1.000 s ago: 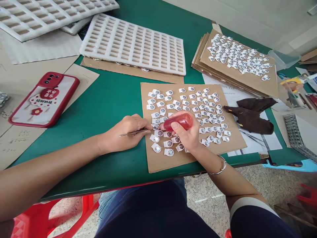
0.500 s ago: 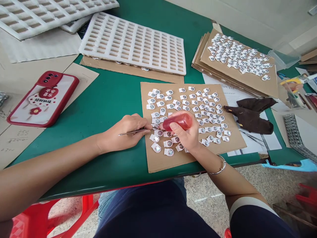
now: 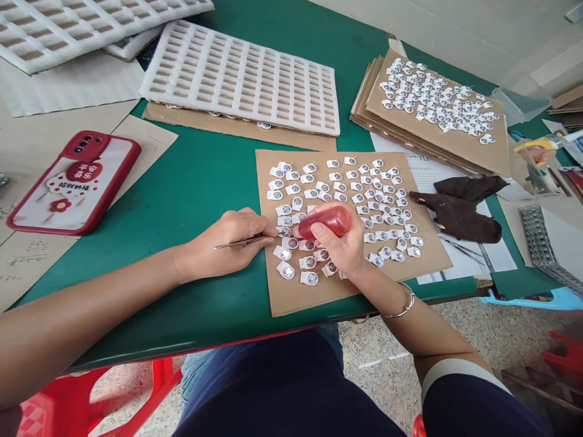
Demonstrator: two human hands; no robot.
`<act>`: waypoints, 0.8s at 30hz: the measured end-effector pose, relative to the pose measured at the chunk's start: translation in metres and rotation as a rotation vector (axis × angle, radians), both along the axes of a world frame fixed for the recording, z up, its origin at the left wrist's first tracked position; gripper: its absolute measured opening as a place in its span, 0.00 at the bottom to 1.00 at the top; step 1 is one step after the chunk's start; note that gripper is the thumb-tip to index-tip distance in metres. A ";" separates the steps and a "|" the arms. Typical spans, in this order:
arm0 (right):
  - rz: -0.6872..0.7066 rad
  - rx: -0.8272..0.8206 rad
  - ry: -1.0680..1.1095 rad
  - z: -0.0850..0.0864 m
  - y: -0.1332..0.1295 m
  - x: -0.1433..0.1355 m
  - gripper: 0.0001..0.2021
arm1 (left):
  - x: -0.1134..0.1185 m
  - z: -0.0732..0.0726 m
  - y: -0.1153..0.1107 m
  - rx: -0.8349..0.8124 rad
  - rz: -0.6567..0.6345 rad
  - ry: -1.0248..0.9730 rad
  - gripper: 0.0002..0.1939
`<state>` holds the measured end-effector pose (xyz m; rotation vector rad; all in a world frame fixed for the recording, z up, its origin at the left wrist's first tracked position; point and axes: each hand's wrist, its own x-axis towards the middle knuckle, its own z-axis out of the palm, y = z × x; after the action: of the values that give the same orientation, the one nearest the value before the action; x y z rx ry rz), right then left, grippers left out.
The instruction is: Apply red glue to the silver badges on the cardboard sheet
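Note:
Many small round metallic pieces on white tabs lie in rows on a sheet of cardboard [image 3: 291, 302]. My left hand [image 3: 230, 243] rests by the sheet's left edge, its fingers closed around a thin metal tool like tweezers [image 3: 243, 241], whose tip reaches one of the round pieces [image 3: 285, 232]. In my right hand [image 3: 341, 246] is a red squeeze bottle [image 3: 330, 222], tilted on its side. The bottle's nozzle points left and meets the same piece, close to the tool's tip. Whether the tool grips the piece I cannot tell.
A red-rimmed phone [image 3: 75, 182] lies at the left on cardboard. White foam grid trays [image 3: 241, 76] stand behind. At the back right is a cardboard stack [image 3: 496, 136] bearing more pieces. Dark brown cloth [image 3: 469, 212] and loose tweezers [image 3: 462, 250] lie to the right.
The whole view has shifted slightly to the left. Both hands keep nearly the same pose, with the tool tip and the bottle nozzle still together at one piece.

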<state>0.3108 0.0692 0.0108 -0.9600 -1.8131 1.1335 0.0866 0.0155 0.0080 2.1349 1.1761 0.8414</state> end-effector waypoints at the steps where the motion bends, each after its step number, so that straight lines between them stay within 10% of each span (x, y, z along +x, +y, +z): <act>1: -0.003 -0.006 0.001 0.000 0.000 0.000 0.11 | 0.000 0.000 0.000 0.004 -0.002 0.002 0.06; 10: -0.072 -0.228 0.245 0.002 0.014 0.003 0.12 | -0.001 -0.003 -0.001 0.023 0.010 -0.002 0.06; 18: -0.178 -0.321 0.311 0.054 0.053 0.023 0.20 | 0.006 0.016 0.001 0.137 0.149 -0.014 0.06; 24: -0.099 -0.259 0.372 0.064 0.065 0.014 0.16 | 0.030 0.022 0.007 0.223 0.001 0.155 0.07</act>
<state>0.3246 0.1343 0.0747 -0.9013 -1.3316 1.4031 0.1163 0.0223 0.0299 2.4176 1.2083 0.8550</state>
